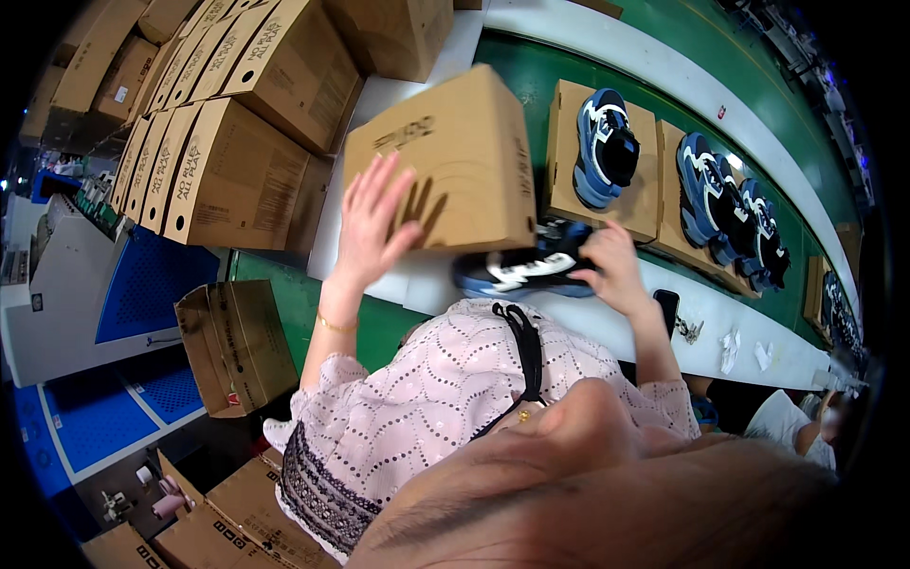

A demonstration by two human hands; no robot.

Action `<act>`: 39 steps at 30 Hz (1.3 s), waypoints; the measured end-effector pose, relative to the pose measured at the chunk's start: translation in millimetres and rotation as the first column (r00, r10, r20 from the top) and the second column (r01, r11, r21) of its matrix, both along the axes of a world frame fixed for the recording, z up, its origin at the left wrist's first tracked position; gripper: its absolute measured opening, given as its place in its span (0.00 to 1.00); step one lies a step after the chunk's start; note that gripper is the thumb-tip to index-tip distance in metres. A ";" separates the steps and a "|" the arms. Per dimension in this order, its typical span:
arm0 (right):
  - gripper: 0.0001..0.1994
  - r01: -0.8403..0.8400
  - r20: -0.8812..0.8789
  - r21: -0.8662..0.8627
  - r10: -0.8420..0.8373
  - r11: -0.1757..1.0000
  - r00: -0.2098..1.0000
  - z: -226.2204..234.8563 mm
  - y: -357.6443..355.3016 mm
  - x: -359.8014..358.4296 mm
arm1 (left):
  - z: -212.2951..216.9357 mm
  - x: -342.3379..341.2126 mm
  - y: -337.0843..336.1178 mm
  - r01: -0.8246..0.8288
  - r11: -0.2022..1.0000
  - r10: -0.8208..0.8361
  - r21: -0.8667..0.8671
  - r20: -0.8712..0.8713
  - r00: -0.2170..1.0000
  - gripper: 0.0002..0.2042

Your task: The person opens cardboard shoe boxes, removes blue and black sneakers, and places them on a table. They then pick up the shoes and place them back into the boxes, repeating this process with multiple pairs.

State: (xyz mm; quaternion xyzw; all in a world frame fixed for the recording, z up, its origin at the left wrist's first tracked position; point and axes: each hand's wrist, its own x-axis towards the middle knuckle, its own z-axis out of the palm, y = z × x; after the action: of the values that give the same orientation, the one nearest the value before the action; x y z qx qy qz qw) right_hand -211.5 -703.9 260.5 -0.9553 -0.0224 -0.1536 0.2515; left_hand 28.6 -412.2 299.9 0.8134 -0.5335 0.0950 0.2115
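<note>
A brown cardboard shoebox (455,161) stands tilted in front of me, at the near side of the work line. Spread fingers of my left hand (376,223) are over its near left side and cast a shadow on the cardboard; whether they touch it I cannot tell. Just below the box is a blue, black and white sneaker (521,269), slightly blurred. My right hand (616,268) grips this sneaker at its right end, thumb and fingers closed on it. Part of the sneaker is hidden behind the box and the hand.
Brown shoeboxes (232,175) are stacked at the left. More sneakers (607,147) rest on boxes along the green conveyor (654,100) to the right. A dark phone (666,311) and keys (690,330) lie on the white ledge (706,356). An open carton (237,346) is at lower left.
</note>
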 end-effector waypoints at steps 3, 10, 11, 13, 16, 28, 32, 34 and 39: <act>0.17 0.182 -0.099 -0.065 -0.188 0.981 0.977 31.4 -24.2 -53.8 | -43.3 48.1 -5.0 -0.262 0.950 0.252 -0.169 -0.078 0.965 0.29; 0.10 0.704 0.165 0.000 -0.694 0.710 0.701 97.5 -51.3 -135.1 | -141.3 146.0 -26.3 -0.400 0.913 0.324 -0.088 -0.440 0.838 0.34; 0.10 0.783 0.249 0.065 -0.770 0.619 0.587 88.7 -58.8 -139.9 | -134.9 151.6 -42.1 -0.355 0.931 0.303 -0.085 -0.363 0.881 0.34; 0.11 0.879 0.402 0.150 -0.841 0.452 0.363 59.6 -78.6 -134.2 | -123.5 156.7 -75.2 -0.303 0.952 0.290 -0.054 -0.170 0.942 0.31; 0.13 0.923 0.416 0.172 -0.875 0.345 0.249 30.2 -99.1 -91.4 | -98.6 148.1 -118.1 -0.171 0.945 0.204 0.280 -0.095 0.974 0.31; 0.28 0.136 0.014 0.044 -0.137 0.990 0.991 -27.7 39.1 28.6 | -120.7 100.8 -53.9 -0.694 0.661 0.745 0.286 -0.138 0.652 0.32; 0.36 0.011 0.050 -0.036 -0.010 0.999 0.999 -63.5 57.3 73.9 | -115.2 91.2 -42.3 -0.712 0.539 0.833 0.450 -0.159 0.530 0.32; 0.39 0.037 0.031 -0.051 -0.035 0.998 0.999 -85.3 36.8 96.1 | -125.3 96.3 -42.3 -0.610 0.585 0.796 0.535 -0.232 0.559 0.35; 0.33 0.294 0.128 -0.140 -0.277 0.945 0.952 -77.3 -31.9 110.0 | -116.6 96.4 -82.0 -0.423 0.781 0.612 0.461 -0.424 0.668 0.30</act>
State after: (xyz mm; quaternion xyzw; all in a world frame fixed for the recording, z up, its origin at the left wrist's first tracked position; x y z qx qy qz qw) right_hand -101.5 -735.8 183.1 -0.9558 0.0909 -0.2369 0.1486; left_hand 125.0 -494.2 183.3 0.9464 -0.1995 -0.1760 0.1834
